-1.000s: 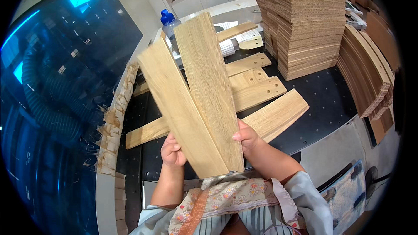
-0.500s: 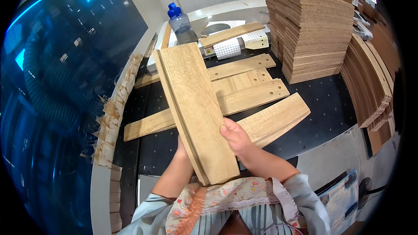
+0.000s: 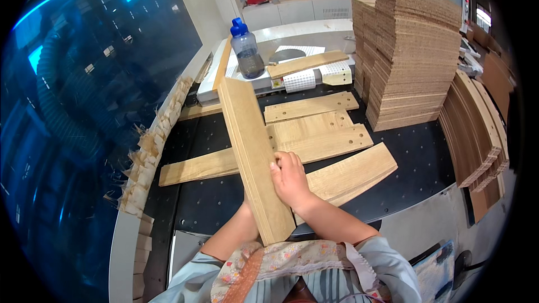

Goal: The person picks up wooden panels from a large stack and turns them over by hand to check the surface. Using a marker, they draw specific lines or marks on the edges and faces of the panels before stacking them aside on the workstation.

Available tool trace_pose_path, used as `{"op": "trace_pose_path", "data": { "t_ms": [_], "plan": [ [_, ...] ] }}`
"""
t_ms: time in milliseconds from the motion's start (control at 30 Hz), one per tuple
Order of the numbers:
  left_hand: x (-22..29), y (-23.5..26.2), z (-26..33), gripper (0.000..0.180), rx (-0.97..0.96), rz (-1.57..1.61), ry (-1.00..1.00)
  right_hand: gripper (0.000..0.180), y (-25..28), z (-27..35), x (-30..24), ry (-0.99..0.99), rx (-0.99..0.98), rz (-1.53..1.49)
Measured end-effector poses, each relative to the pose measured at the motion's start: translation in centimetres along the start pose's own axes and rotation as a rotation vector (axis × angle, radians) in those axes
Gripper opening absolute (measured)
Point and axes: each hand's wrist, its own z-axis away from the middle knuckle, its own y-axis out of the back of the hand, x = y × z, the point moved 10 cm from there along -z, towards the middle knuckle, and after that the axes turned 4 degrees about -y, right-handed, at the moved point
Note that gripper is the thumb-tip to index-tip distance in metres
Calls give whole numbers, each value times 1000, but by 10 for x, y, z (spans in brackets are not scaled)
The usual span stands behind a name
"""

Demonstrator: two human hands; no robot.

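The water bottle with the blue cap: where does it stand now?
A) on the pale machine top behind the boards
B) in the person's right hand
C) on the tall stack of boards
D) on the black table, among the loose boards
A: the water bottle stands upright on the pale machine top, beyond the held board, away from the right hand.

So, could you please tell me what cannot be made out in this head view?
- Left hand: hidden behind the held board.
- Whether that board is one or two: faces overlap.
- Bottle contents: dark plastic.
- Right hand palm: pressed against the board.
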Motion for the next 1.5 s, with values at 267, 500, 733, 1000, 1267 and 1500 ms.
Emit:
{"op": "trace_pose_path", "data": {
  "t_ms": [267, 500, 733, 1000, 1267, 1500],
  "plan": [
    [78, 28, -5, 36, 405, -229, -378, 30, -58, -16, 43, -581, -507, -778],
    [118, 31, 9, 44, 419, -349, -519, 52, -49, -1, 20, -349, -826, -359],
    [99, 12, -8, 57, -150, 56, -247, 61, -32, 5, 31, -386, -994, -490],
    [95, 22, -27, 55, -81, -63, -346, 60, -27, -24, 56, -622, -1127, -533],
    [105, 36, -50, 51, -51, -29, -410, 56, -46, -43, 76, -666, -1210, -484],
    [81, 126, -78, 44, 379, 216, -328, 24, -81, -220, 147, -126, -747, 487]
  ]
}}
